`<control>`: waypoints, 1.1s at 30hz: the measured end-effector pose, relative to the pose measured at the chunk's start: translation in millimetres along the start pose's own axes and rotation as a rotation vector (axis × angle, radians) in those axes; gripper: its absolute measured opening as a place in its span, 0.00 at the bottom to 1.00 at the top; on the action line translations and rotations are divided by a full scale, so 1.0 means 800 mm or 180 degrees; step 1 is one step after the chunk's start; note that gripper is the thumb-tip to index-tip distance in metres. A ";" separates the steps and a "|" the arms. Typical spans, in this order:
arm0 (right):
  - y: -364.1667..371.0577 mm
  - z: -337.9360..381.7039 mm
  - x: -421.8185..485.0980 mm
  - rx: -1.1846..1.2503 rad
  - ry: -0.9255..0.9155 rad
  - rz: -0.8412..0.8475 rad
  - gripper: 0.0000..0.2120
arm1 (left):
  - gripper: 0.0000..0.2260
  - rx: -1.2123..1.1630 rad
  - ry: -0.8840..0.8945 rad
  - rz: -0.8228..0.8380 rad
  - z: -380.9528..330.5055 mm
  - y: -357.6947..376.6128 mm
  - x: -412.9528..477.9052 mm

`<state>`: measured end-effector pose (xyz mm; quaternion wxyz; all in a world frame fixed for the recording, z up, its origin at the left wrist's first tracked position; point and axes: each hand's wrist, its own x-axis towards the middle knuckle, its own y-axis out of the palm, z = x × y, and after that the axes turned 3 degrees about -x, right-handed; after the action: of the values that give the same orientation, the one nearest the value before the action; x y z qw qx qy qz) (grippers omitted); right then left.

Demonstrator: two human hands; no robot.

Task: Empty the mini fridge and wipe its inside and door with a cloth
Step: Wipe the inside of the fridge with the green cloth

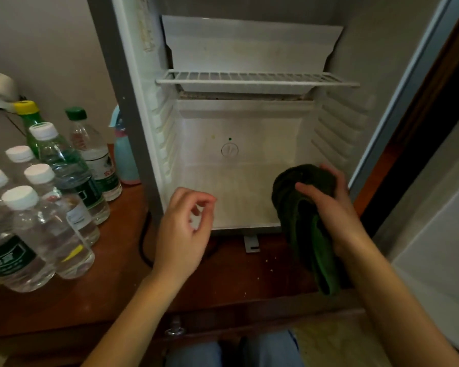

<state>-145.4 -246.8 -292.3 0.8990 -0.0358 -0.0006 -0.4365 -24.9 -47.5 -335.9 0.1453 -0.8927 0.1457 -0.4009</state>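
Light blue trousers [273, 353] cover the knees; the forearms behind the left hand [182, 234] and right hand [331, 210] are bare.

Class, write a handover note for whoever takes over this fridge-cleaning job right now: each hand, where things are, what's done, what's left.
Left hand: free, fingers loosely curled, in front of the fridge opening.
Right hand: grips the dark green cloth at the front right of the fridge floor.
Things: mini fridge open, with only its wire shelf inside; bottles stand on the wooden top to its left.
Done: fridge emptied.
Left: wipe the inside, where marks show, and the door, probably the pale panel on the right.
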 end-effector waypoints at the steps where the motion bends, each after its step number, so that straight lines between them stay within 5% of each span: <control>1: 0.001 0.002 0.008 -0.0434 -0.0347 -0.0050 0.27 | 0.08 0.0095 0.0088 -0.0354 0.004 -0.006 0.000; 5: 0.027 -0.003 0.072 -0.1939 -0.0763 -0.0217 0.30 | 0.23 0.0381 -0.0265 -0.1343 0.039 -0.017 0.003; 10: 0.064 -0.042 0.155 -0.2600 0.0284 0.0132 0.39 | 0.47 0.0205 -0.1099 -0.0859 0.107 -0.010 0.017; 13: 0.080 -0.048 0.183 -0.2446 0.0463 0.0325 0.37 | 0.41 -0.0041 -0.0929 -0.0870 0.120 -0.003 0.025; 19: 0.175 -0.054 0.185 -0.3086 -0.0442 0.0888 0.28 | 0.39 -0.0352 -0.0845 -0.1024 0.131 0.006 0.023; 27: 0.280 -0.053 0.172 -0.3429 -0.1327 0.1853 0.28 | 0.40 -0.0193 -0.0881 -0.1001 0.134 0.006 0.022; 30: 0.233 -0.059 0.190 -0.3426 -0.1230 0.1702 0.27 | 0.38 0.0172 -0.0755 -0.0964 0.134 0.003 0.023; 33: 0.148 -0.062 0.208 -0.3743 -0.0716 0.0973 0.21 | 0.37 0.0022 -0.0663 -0.0972 0.135 0.004 0.024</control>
<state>49.2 -307.8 -343.8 0.7756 -0.5708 0.1504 -0.2235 68.7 -42.4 -392.8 0.1001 -0.9407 -0.0087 -0.3241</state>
